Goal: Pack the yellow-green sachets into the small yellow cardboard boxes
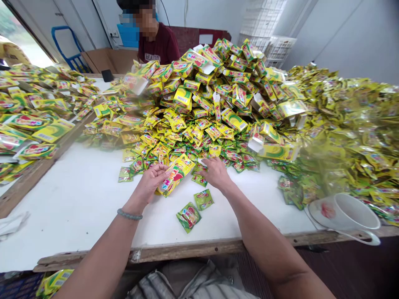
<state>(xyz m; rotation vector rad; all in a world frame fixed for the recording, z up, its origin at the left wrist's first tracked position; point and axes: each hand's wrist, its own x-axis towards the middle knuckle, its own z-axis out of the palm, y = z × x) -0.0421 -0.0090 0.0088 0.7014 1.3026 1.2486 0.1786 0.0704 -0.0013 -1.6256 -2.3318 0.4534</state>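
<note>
My left hand [151, 181], with a bracelet on its wrist, grips a yellow candy carton [176, 174] with red and white lettering. The carton lies tilted, its far end pointing toward my other hand. My right hand [215, 173] is beside that end, fingers bent and closed over the table; a bit of white shows at the fingertips, and what they hold is hidden. Two green sachets, a nearer sachet [188, 216] and a farther sachet [203, 199], lie on the white table between my forearms. More small sachets [193, 133] spread just beyond my hands.
A high heap of yellow cartons [202, 79] rises behind the sachets. More sachets [349, 137] pile up at the right, near a white plastic mug [346, 211]. Beyond a wooden divider [46, 166], cartons cover the left side. Across the table is another person [160, 43].
</note>
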